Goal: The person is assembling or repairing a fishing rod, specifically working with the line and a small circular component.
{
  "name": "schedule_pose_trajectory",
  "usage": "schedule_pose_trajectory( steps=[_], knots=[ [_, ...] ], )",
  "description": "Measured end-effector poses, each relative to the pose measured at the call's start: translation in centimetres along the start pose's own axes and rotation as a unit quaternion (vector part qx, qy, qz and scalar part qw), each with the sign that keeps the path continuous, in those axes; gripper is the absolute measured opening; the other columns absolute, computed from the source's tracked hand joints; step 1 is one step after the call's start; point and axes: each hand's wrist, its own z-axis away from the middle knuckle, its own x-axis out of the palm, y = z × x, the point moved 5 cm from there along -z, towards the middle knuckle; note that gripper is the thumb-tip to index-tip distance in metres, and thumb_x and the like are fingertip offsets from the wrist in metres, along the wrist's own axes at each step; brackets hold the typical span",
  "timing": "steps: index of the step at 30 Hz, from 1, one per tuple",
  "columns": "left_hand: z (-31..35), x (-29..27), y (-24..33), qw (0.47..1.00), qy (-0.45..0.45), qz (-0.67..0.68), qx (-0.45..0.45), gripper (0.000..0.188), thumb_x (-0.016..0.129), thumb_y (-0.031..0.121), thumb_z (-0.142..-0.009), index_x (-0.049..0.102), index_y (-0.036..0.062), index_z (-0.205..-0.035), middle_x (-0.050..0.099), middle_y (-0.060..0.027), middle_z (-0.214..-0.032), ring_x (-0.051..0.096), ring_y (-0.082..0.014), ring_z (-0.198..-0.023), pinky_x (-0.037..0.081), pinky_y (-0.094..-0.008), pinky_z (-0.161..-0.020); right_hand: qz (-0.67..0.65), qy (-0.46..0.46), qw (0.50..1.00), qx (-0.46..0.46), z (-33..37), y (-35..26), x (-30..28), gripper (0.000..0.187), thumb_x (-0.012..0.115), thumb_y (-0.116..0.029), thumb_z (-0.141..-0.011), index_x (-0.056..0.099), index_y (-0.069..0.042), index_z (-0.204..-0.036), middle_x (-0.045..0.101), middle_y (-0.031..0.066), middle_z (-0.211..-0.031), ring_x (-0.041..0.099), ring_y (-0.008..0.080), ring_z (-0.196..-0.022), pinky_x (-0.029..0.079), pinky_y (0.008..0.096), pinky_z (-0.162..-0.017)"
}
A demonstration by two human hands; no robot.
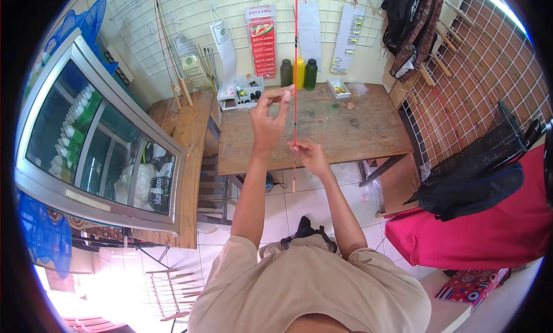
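Observation:
A thin red fishing rod (295,111) stands nearly upright before me, running from the top edge down to a pale tip end. Dark bands ring it at several places. The thumb and fingertips of my right hand (312,158) are closed on its lower part. Higher up, my left hand (271,119) is raised with its thumb and forefinger pinched together right beside the rod. Whatever lies in that pinch is too fine to make out, and I cannot tell whether those fingertips touch the rod.
Behind my hands is a wooden table (351,123) carrying dark and yellow bottles (299,74), a white organizer (242,92) and a small white box (339,89). A glass display case (103,143) stands left. Bags (472,183) and a pink cloth (461,235) are at right.

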Motion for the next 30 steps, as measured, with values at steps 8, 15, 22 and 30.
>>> schedule_pose_trajectory(
  steps=[8,15,22,30],
  knots=[
    [-2.0,1.9,-2.4,0.995,-0.05,0.072,-0.043,0.007,0.054,0.002,-0.091,0.051,-0.001,-0.096,0.065,-0.0176,-0.101,0.065,-0.0181,-0.088,0.05,-0.0287,-0.082,0.001,-0.024,0.999,0.025,-2.6,2.1,-0.3,0.027,0.047,0.01,-0.086,0.065,0.001,-0.104,0.065,0.0072,-0.092,0.062,0.0144,-0.09,0.047,0.0277,-0.082],
    [-3.8,2.8,-4.2,0.998,-0.051,0.023,-0.042,0.006,0.056,0.003,-0.091,0.054,-0.001,-0.094,0.066,-0.0151,-0.095,0.065,-0.0158,-0.086,0.051,-0.0278,-0.079,-0.036,-0.047,0.998,0.032,-4.5,4.4,-1.0,0.024,0.048,0.003,-0.088,0.065,0.0,-0.104,0.067,0.0084,-0.094,0.062,0.0134,-0.086,0.049,0.0271,-0.075],
    [-5.1,3.4,-6.4,0.999,-0.04,-0.014,-0.017,0.007,0.058,0.005,-0.09,0.055,-0.0001,-0.094,0.067,-0.0121,-0.092,0.064,-0.0141,-0.085,0.05,-0.026,-0.077,-0.055,-0.108,0.993,0.004,-5.5,3.3,-2.5,0.026,0.053,-0.006,-0.09,0.059,0.0,-0.115,0.066,0.0072,-0.1,0.06,0.0133,-0.094,0.048,0.0274,-0.079],
    [-4.0,3.9,-8.5,0.997,-0.044,-0.02,-0.058,0.008,0.059,0.006,-0.09,0.057,-0.0003,-0.094,0.068,-0.009,-0.089,0.063,-0.0114,-0.086,0.049,-0.0245,-0.075,-0.137,0.111,0.978,-0.114,-9.2,-2.1,-5.9,0.028,0.058,-0.013,-0.091,0.058,-0.002,-0.117,0.065,0.0075,-0.105,0.059,0.0132,-0.097,0.046,0.027,-0.083]
  ],
)
